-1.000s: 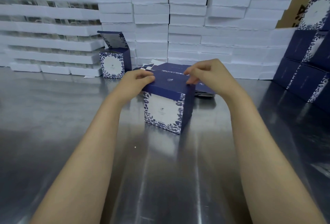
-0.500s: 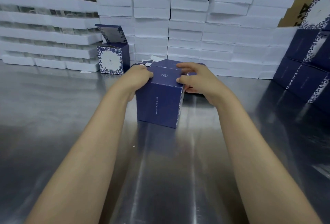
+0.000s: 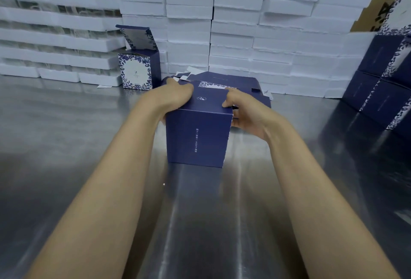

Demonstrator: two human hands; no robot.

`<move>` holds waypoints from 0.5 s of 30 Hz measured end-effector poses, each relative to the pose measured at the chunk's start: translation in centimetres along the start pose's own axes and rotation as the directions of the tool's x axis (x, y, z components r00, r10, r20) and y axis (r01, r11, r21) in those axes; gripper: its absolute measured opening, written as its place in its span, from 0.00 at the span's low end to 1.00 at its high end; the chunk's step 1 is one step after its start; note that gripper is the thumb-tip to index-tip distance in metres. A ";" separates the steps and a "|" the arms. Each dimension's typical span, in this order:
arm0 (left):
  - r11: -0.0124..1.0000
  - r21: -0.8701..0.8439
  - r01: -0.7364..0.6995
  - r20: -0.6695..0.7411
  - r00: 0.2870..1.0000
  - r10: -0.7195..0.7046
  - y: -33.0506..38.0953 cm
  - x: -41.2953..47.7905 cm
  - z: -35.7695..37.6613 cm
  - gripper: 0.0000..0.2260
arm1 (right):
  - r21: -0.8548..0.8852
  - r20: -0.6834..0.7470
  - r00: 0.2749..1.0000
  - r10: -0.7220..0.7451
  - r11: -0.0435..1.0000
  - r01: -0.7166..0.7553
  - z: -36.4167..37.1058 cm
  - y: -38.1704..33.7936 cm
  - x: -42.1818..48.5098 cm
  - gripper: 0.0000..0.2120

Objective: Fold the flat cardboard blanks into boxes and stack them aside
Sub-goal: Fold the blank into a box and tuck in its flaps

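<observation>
A dark blue cardboard box (image 3: 198,136) stands on the steel table (image 3: 66,145) in front of me, its plain blue side with small white text facing me. My left hand (image 3: 171,97) grips its upper left edge. My right hand (image 3: 246,111) holds the upper right corner, fingers pressing on the top flap. Right behind the box lies a pile of flat blue blanks (image 3: 235,83). A folded box with its lid flap open (image 3: 139,68) stands at the back left.
White foam trays (image 3: 244,22) are stacked high along the back of the table, and more trays (image 3: 55,34) rise at the left. Finished blue boxes (image 3: 382,91) are piled at the right edge. Brown cartons stand behind them.
The box has been turned, so its plain blue side faces me instead of the white floral panel. Both hands stayed on its top edges and came slightly nearer.
</observation>
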State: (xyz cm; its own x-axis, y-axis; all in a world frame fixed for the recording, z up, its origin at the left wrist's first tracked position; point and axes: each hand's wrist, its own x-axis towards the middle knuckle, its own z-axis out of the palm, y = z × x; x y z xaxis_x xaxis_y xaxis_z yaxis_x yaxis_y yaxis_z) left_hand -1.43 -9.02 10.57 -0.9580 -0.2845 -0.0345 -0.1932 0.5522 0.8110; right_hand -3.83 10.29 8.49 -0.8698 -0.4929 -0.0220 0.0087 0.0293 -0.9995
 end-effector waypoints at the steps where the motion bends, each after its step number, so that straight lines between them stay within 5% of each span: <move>1: 1.000 0.031 -0.002 0.009 1.000 0.002 -0.1 0.2 0.0 0.22 | -0.005 -0.011 1.000 -0.022 1.000 0.022 0.1 0.0 0.0 0.22; 5: 0.999 0.029 0.016 0.039 0.999 -0.017 -0.3 0.5 -0.2 0.26 | -0.101 -0.128 0.984 -0.123 0.989 0.110 0.7 0.4 0.1 0.02; 8: 0.998 0.059 0.013 0.038 0.999 -0.015 -0.3 0.5 -0.1 0.28 | -0.145 -0.242 0.955 -0.172 0.980 0.140 1.2 0.6 0.4 0.08; 15: 0.997 0.074 0.000 0.138 0.990 -0.010 -0.3 0.4 -0.5 0.28 | -0.198 -0.372 0.899 -0.231 0.966 0.166 1.4 0.4 1.3 0.05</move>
State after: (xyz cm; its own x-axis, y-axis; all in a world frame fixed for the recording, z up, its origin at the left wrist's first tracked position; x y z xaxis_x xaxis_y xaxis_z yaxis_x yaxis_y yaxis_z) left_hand -1.60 -9.72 10.57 -0.9760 -0.1792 -0.1234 -0.2085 0.6085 0.7657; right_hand -4.24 8.42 8.04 -0.9676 -0.1270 0.2184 -0.2335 0.1187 -0.9651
